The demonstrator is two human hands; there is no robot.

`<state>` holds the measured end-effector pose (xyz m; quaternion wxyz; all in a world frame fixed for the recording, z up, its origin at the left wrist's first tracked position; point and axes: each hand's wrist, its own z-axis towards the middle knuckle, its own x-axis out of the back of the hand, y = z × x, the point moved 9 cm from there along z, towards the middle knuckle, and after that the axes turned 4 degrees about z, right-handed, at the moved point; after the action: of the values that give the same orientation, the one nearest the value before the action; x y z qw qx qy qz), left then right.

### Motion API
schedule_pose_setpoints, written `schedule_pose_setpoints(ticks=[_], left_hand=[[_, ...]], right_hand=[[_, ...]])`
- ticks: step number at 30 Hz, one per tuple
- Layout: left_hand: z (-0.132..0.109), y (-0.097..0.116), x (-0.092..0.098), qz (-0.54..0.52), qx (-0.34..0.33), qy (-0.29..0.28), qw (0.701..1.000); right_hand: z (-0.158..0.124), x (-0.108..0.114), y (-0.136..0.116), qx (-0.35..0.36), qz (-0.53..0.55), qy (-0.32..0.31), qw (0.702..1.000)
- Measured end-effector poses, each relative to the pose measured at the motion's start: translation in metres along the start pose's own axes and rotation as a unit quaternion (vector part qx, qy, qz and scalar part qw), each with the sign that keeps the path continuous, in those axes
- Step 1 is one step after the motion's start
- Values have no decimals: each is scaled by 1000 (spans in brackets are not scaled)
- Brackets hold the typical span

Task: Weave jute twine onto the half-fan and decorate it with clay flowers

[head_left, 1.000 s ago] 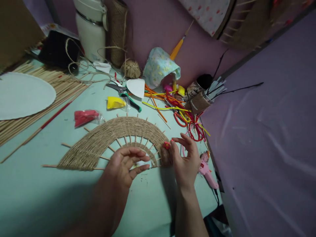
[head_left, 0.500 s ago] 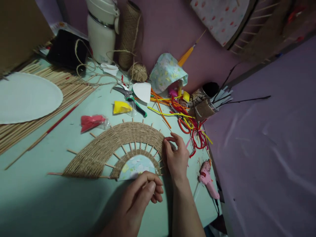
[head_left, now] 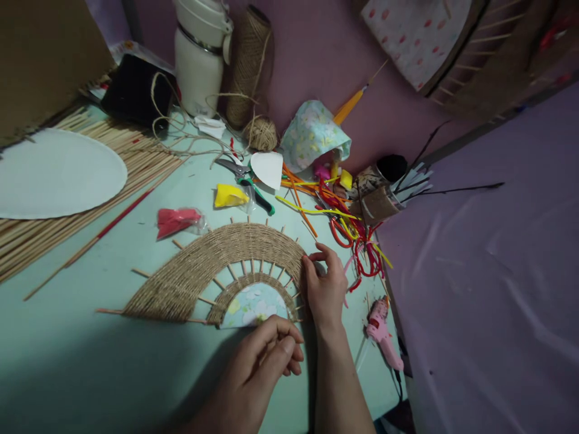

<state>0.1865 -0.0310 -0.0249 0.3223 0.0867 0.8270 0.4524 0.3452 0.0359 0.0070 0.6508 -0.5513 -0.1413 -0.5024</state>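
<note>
A half-round woven fan point(head_left: 226, 244) of twine on thin wooden sticks lies flat on the pale green table. Inside its small inner band is a half-circle of light blue flowered fabric point(head_left: 256, 303). My right hand point(head_left: 326, 283) is at the fan's right edge, thumb and index finger pinched on the outer woven band. In front of the fabric, by the fan's straight bottom side, is my left hand point(head_left: 271, 352). Its fingers are loosely curled in towards the thumb, and no object shows in them. The fan's lower right corner is partly hidden by my hands.
Beyond the fan lie red point(head_left: 178, 222) and yellow point(head_left: 230, 195) packets and green-handled pruning shears point(head_left: 256, 191). At right are a pink glue gun point(head_left: 383, 333) and red scissors point(head_left: 339, 232). Left are many sticks point(head_left: 149, 160) and a white oval plate point(head_left: 63, 175). Twine point(head_left: 262, 134) stands behind.
The whole view has shifted slightly, so most things appear a little further right. Both hands keep the same pose, with the right still at the fan's edge.
</note>
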Motion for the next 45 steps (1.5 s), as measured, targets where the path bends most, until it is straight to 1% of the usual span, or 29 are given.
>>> schedule_pose_setpoints(ticks=[6, 11, 16, 19, 24, 29, 32, 37, 45], left_hand=[[1, 2, -1, 0, -3, -4, 1000], [2, 2, 0, 2, -6, -1, 1000], [2, 0, -1, -1, -2, -4, 1000], [2, 2, -1, 7, -2, -4, 1000], [1, 3, 0, 10, 3, 3, 1000], [1, 5, 0, 3, 4, 6, 1000], [3, 5, 0, 6, 6, 7, 1000], [2, 4, 0, 4, 8, 6, 1000], [3, 4, 0, 21, 14, 3, 1000]], right_hand=[[-1, -1, -4, 19, -6, -6, 1000], [-3, 3, -8, 37, -9, 2, 999], [-4, 9, -6, 26, 3, 20, 999], [-5, 8, -5, 22, 11, 15, 1000], [-6, 2, -2, 16, 9, -11, 1000], [-6, 3, 0, 11, -13, -12, 1000], [-5, 4, -2, 19, -24, -15, 999], [-5, 2, -11, 54, -44, -30, 997], [-6, 5, -7, 48, -39, -13, 998]])
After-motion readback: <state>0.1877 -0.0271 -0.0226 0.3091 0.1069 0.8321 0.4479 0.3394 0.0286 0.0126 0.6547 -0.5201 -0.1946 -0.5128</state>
